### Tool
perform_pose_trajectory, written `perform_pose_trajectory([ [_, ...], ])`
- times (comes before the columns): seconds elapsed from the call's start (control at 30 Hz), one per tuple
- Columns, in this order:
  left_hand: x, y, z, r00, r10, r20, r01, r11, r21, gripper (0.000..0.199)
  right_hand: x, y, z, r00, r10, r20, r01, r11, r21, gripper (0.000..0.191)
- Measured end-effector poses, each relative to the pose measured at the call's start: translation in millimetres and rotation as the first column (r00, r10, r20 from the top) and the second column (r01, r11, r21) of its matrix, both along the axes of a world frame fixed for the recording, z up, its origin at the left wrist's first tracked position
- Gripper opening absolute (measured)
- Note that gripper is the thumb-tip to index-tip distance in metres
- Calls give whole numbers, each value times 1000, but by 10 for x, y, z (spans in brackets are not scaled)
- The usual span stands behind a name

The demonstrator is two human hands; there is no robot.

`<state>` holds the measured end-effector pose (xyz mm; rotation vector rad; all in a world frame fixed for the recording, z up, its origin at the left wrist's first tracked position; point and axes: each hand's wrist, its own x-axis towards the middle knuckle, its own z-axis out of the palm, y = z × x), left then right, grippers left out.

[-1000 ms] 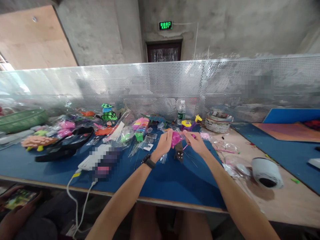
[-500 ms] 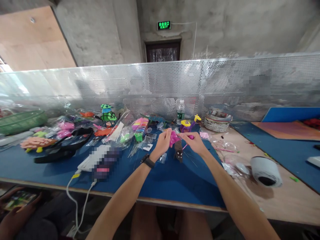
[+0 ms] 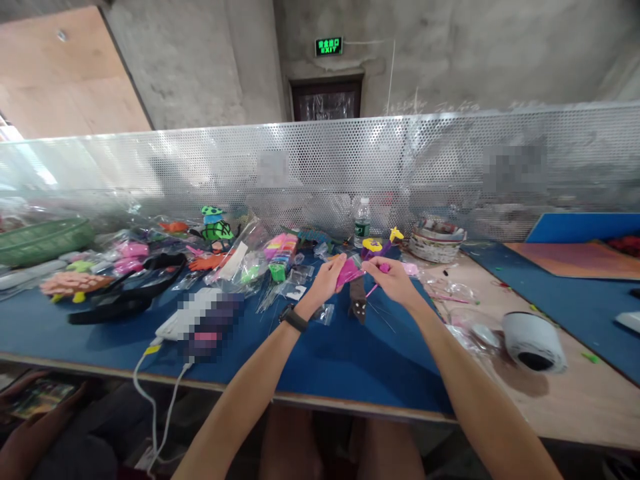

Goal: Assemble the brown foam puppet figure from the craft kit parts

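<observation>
My left hand (image 3: 327,281), wearing a dark wristband, is closed on a bright pink packet (image 3: 349,272), apparently soft clay in shiny clear wrap. Just to its right, my right hand (image 3: 393,279) is closed, with thumb and forefinger at the packet's edge. It also holds a thin pink stick (image 3: 371,291) pointing down, and a rounded pink bit (image 3: 385,268) shows at its fingers; whether the two are one piece I cannot tell. Below the hands, a dark brown animal figure (image 3: 358,303) with white dots stands on the blue mat (image 3: 345,367).
Behind my hands are a purple-and-yellow giraffe-like figure (image 3: 377,247) and a water bottle (image 3: 362,223). Coloured clay packs (image 3: 283,253) and thin wires lie left. A white power bank (image 3: 193,317) with cables, a basket (image 3: 435,241) and a white camera-like device (image 3: 533,341) surround the workspace.
The pink packet now shows flatter and wider between my hands. My right hand has shifted slightly to the right, its fingers more curled.
</observation>
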<state>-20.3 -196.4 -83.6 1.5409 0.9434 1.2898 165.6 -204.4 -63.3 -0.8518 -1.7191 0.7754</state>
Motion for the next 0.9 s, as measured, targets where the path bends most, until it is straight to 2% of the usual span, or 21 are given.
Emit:
perform_pose_trajectory([
  [0.13, 18, -25, 48, 983, -52, 178, 68, 994, -88, 66, 5, -6, -29, 999, 50, -5, -50, 998, -35, 52],
  [0.23, 25, -77, 109, 946, -108, 306, 173, 965, -195, 65, 10, -10, -44, 998, 53, 32, -53, 999, -8, 49],
  [0.47, -2, -161, 171, 874, -280, 398, 401, 877, -265, 59, -20, 6, -68, 1000, 3, 18, -4, 998, 55, 42],
  [0.6, -6, -167, 186, 888, -268, 375, 371, 898, -236, 56, -5, -7, -44, 1000, -19, 3, 18, 998, 62, 42],
  [0.73, 17, -146, 158, 911, -202, 360, 285, 939, -195, 60, -1, -7, -42, 999, 12, -34, -12, 1000, 1, 44],
  [0.9, 32, -92, 109, 920, -190, 343, 252, 956, -147, 62, -44, -9, -40, 997, 0, -81, -2, 1000, -24, 42],
])
